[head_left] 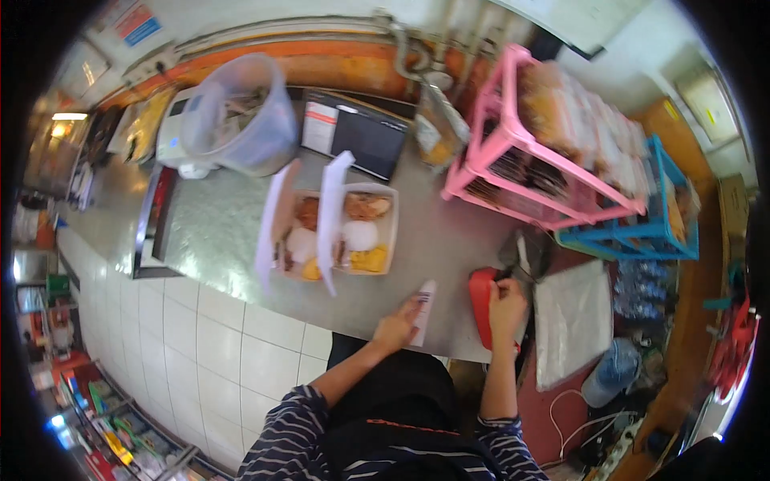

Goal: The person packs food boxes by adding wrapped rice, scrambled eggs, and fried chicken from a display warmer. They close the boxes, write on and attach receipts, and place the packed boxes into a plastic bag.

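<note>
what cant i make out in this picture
In the head view:
Anything the right hand may pinch over the red oblong object: hidden by its fingers.
Print on the white paper strip in the left hand: too small, partly covered.
Contents of the cloudy plastic bucket: blurred.
Writing on the black-framed screen: too small.

Sleeves (293,429): dark navy, thin white stripes, ending on the forearms
Shirt front (425,465): same stripes
Apron (393,393): plain black
Lettering (413,426): orange-red, too small to read
Left hand (395,327), right hand (507,309): both bare
</note>
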A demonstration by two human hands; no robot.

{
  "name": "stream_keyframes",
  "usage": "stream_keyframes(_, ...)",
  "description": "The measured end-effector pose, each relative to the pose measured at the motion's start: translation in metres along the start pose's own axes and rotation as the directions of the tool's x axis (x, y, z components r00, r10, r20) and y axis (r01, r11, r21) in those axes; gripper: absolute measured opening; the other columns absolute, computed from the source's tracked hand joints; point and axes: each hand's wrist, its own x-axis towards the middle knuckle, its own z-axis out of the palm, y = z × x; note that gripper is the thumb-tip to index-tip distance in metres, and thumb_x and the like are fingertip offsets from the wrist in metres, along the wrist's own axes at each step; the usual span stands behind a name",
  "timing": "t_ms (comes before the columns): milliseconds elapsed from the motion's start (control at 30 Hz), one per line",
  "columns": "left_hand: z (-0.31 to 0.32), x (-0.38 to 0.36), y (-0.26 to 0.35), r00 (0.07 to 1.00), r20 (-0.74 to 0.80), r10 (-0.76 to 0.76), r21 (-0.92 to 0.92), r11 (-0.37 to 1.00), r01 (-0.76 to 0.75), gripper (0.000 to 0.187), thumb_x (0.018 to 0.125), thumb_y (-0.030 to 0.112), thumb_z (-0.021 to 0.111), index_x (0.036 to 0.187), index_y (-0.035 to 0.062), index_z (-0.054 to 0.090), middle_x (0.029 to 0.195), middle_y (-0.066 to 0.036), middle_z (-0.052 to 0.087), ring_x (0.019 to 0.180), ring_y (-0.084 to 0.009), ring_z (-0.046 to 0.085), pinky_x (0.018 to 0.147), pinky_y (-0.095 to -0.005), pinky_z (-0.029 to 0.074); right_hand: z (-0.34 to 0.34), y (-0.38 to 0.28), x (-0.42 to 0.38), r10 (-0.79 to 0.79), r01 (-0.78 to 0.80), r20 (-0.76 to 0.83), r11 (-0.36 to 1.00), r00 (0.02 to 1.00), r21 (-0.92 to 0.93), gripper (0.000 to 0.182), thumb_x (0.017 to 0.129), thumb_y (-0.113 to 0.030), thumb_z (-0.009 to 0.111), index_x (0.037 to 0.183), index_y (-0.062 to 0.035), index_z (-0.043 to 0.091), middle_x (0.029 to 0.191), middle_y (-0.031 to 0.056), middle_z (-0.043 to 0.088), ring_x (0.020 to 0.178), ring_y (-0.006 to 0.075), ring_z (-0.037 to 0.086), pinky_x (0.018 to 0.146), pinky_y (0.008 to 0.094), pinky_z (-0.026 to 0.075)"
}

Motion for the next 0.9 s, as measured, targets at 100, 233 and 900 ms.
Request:
stream_keyframes(100,-0.023,0.0,0.007,1.0,0.022,0.011,0.201,0.979,-0.015,0.07,0.071,0.03,0.071,0.133,0.0109,0.043,0.148,-0.011,0.023,0.124,-0.0269,0.041,0.093,-0.0438,0.042,-0.008,-0.017,0.005,0.126,-0.117,-0.101,0.989,0.987,0.092,0.023,0.07,-0.009,0.074,0.086,-0.0028,0.058,0.082,0.0113,0.062,0.068,0.0266,0.061,0.063,0.0363,0.047)
stream_keyframes(233,0.001,0.015,0.001,0.98,-0.1,0.174,0.445,0.888,-0.113,0.077,0.069,0.048,0.068,0.134,0.0152,0.044,0.148,-0.006,0.025,0.13,-0.0254,0.034,0.099,-0.0573,0.028,-0.017,-0.011,0.009,0.08,-0.068,-0.077,0.986,0.994,0.153,0.025,0.069,-0.008,0.075,0.086,-0.0021,0.058,0.08,0.0104,0.061,0.064,0.024,0.06,0.062,0.0349,0.047)
stream_keyframes(900,-0.011,0.061,0.016,0.981,0.152,0.121,0.365,0.915,-0.17,0.106,0.051,0.059,0.075,0.141,0.0258,0.031,0.15,-0.004,0.02,0.14,-0.0273,0.014,0.105,-0.0639,0.012,0.016,-0.008,-0.101,0.155,-0.335,0.329,0.719,0.932,0.609,0.017,0.081,0.001,0.061,0.098,-0.0007,0.063,0.075,0.0106,0.065,0.059,0.0109,0.061,0.054,0.0232,0.046)
